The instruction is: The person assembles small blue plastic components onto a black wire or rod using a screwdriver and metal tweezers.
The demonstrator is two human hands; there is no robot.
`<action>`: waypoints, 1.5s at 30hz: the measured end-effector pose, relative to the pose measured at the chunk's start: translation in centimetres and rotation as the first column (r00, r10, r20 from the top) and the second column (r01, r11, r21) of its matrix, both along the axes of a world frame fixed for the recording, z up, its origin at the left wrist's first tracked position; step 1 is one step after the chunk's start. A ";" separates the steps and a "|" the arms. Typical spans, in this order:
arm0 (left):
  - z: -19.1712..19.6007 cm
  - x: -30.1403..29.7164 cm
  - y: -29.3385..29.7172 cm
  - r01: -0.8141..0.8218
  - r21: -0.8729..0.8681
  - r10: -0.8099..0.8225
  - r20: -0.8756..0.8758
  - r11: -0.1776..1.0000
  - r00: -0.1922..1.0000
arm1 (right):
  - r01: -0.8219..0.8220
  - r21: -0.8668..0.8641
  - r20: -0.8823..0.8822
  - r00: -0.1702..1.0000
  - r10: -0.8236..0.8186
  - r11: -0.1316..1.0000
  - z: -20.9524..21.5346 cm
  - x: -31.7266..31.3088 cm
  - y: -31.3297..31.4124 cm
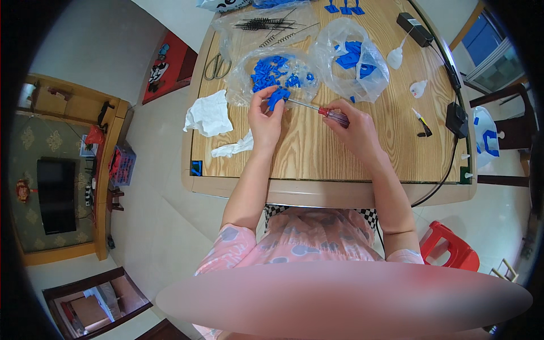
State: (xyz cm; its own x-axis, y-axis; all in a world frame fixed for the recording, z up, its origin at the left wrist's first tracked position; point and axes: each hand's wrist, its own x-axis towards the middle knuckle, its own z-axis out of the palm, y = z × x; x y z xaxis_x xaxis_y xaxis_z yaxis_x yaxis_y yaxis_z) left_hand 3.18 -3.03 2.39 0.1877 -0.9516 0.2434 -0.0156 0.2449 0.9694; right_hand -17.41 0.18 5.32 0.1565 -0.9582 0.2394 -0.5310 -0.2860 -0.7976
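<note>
Between the fingers of my left hand (264, 119) is a small blue plastic part (277, 98). My right hand (354, 127) grips a screwdriver (335, 115) by its red, see-through handle. The screwdriver's thin shaft points left, and its tip meets or nearly meets the blue part; my fingers and the part hide the exact contact. Just beyond my left hand, an opened clear plastic bag (241, 67) holds many small blue pieces (269, 72). Farther right, another clear bag (323, 54) contains larger blue pieces (350, 55).
Scissors (217, 68) and crumpled white tissue (208, 114) lie left on the wooden table (317, 161). Dark springs and rods (265, 24) are at the back. To the right are a black power adapter (457, 120), its cable (447, 170) and a small yellow-black tube (422, 122). A red stool (453, 249) stands below.
</note>
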 end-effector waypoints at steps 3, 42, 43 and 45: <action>0.1 -0.1 0.1 -0.007 0.005 0.007 -0.012 1.000 1.000 | -0.004 0.004 0.001 1.000 0.004 1.000 0.0 0.0 0.0; -0.7 -0.7 0.2 0.068 -0.029 -0.068 0.019 0.997 0.998 | 0.017 -0.013 -0.147 0.989 -0.019 1.000 -0.2 0.0 0.1; -0.7 -0.8 0.2 0.069 -0.032 -0.068 0.036 0.997 0.997 | 0.019 -0.014 -0.146 0.989 -0.021 1.000 -0.1 0.0 0.1; -0.9 -0.7 0.1 0.063 -0.034 -0.063 0.013 0.997 0.998 | 0.041 -0.062 -0.133 0.990 -0.049 0.997 -0.1 0.2 0.2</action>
State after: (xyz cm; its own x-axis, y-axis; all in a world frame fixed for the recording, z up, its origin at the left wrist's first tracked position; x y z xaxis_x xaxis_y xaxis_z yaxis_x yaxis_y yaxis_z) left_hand 2.47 -2.89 1.54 0.1248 -0.9523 0.2785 -0.0105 0.2794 0.9601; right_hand -17.25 0.39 5.27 0.1477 -0.9498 0.2759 -0.6456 -0.3039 -0.7006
